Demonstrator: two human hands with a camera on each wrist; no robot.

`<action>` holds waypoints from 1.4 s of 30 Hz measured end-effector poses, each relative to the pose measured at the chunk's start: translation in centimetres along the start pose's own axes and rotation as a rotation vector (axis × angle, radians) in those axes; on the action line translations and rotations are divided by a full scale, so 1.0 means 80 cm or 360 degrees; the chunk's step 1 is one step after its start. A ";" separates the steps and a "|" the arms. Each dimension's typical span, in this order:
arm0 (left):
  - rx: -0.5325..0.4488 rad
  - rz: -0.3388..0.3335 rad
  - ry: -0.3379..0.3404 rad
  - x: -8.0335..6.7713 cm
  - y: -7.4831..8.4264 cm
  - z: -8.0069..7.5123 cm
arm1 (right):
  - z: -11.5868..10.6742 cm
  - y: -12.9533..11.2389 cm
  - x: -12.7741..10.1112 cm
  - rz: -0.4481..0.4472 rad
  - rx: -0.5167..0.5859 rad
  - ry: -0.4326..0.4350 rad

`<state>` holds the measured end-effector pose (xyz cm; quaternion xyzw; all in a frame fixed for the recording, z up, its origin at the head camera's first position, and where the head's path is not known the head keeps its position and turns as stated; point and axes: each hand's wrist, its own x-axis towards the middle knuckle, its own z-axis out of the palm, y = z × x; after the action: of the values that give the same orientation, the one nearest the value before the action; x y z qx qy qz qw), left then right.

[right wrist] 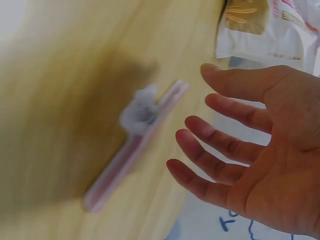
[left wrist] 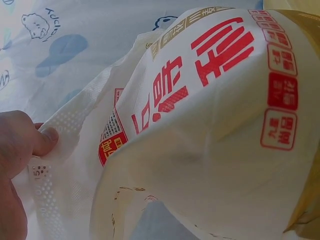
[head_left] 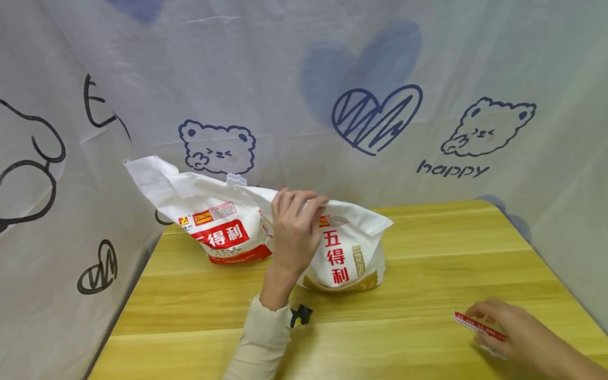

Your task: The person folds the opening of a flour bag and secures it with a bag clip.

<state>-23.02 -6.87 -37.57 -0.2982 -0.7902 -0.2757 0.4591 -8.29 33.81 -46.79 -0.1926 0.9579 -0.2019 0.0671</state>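
A white bag with red characters [head_left: 347, 258] stands on the wooden table [head_left: 427, 274], its top folded over. My left hand [head_left: 296, 214] pinches that folded top edge; in the left wrist view my thumb [left wrist: 42, 142] presses on the perforated seam of the bag [left wrist: 215, 125]. A second white bag [head_left: 218, 232] leans behind it to the left, top flaring up. At the lower right, my right hand [head_left: 503, 324] hovers with fingers spread beside a red and white sealing clip [head_left: 467, 321]. The right wrist view shows the hand [right wrist: 255, 145] open, with the blurred clip [right wrist: 135, 145] lying on the table apart from it.
A pale cloth backdrop with bear and heart drawings [head_left: 375, 116] encloses the table at the back and both sides. Bare wood [head_left: 408, 338] stretches between the bags and the table's front edge.
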 end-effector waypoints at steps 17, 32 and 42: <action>-0.0043 -0.0042 -0.0019 -0.001 0.000 -0.003 | 0.031 0.016 -0.025 0.0385 -0.0139 -0.0113; -0.0060 -0.0054 -0.0021 -0.001 -0.001 -0.003 | 0.021 0.017 -0.021 0.0259 -0.0158 -0.0031; -0.0074 -0.0072 -0.0038 -0.004 0.000 -0.002 | 0.019 0.018 -0.016 0.0270 -0.0119 -0.0114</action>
<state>-22.82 -7.08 -37.75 -0.2940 -0.7955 -0.3007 0.4362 -7.29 35.00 -48.72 -0.1202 0.9747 -0.1526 0.1110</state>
